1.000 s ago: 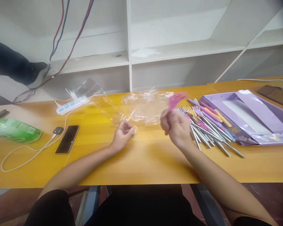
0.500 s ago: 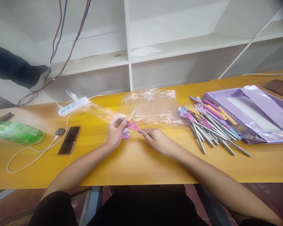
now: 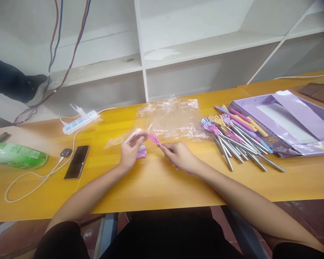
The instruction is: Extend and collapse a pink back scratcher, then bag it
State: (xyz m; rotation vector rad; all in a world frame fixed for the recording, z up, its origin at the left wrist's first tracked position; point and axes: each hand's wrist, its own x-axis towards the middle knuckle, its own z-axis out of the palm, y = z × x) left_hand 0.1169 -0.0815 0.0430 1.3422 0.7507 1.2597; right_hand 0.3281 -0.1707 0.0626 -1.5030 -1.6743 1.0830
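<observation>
My right hand point(image 3: 181, 157) is closed on a pink back scratcher point(image 3: 153, 138) whose claw-shaped head points left toward my left hand. My left hand point(image 3: 130, 153) pinches the open end of a narrow clear plastic sleeve point(image 3: 118, 140) that lies on the yellow table point(image 3: 156, 183), with a small pink label point(image 3: 142, 153) just under its fingers. The claw head sits at the sleeve's mouth between the two hands. A heap of several more scratchers point(image 3: 233, 138) with metal shafts and coloured handles lies to the right of my right hand.
Crumpled clear plastic bags point(image 3: 172, 117) lie behind the hands. A purple box point(image 3: 288, 122) stands open at the right. On the left are a black phone point(image 3: 77, 162), a white power strip point(image 3: 79, 120) with cables, and a green packet point(image 3: 16, 154). White shelving rises behind the table.
My right hand came down and left with the pink scratcher from near the heap to my left hand. The left hand took up the clear sleeve and holds it at the claw head.
</observation>
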